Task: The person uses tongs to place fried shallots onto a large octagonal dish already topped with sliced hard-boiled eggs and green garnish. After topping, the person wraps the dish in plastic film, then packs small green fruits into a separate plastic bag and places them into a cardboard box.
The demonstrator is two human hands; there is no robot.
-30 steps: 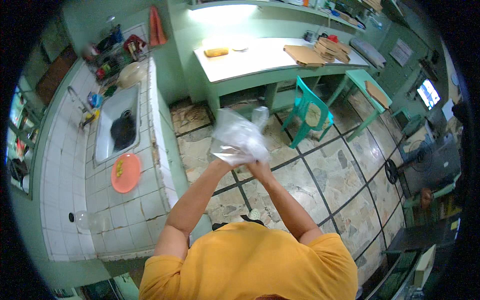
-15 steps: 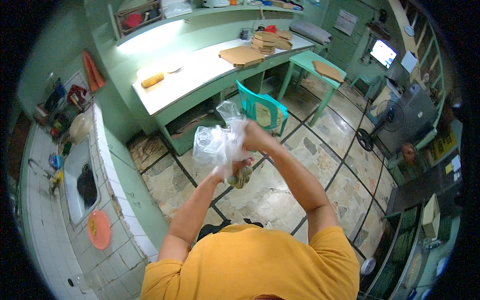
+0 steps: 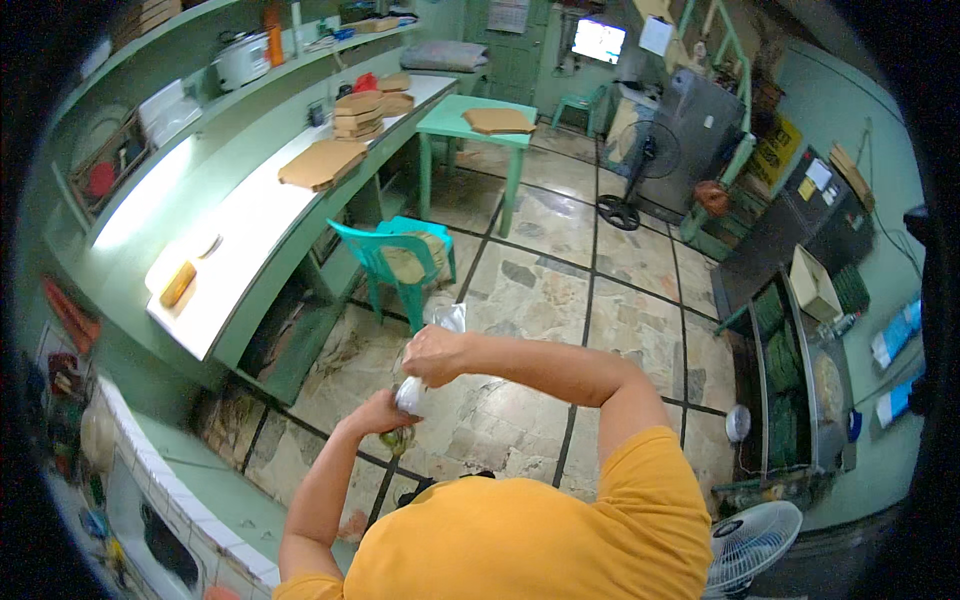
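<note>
A clear plastic bag [image 3: 408, 396] is stretched between my two hands, in front of my body and above the floor. My left hand [image 3: 376, 412] is closed around it lower down. Small green, rounded items [image 3: 398, 440] bulge below that hand; their kind is too small to tell. Higher up, my right hand [image 3: 436, 356] is wrapped round the gathered upper part of the bag, whose loose end [image 3: 450, 317] sticks out past the fingers.
Ahead stands a turquoise plastic chair [image 3: 400, 255]. A long white counter [image 3: 250, 225] on the left bears stacked brown cardboard pieces [image 3: 358, 115] and a yellow roll [image 3: 178, 284]. Beyond is a green table [image 3: 470, 118]. A sink [image 3: 130, 500] lies near left, a white fan [image 3: 755, 545] near right.
My view and body have turned to the right. The bag, loose and puffed out before, is now drawn tight and narrow between my hands.
</note>
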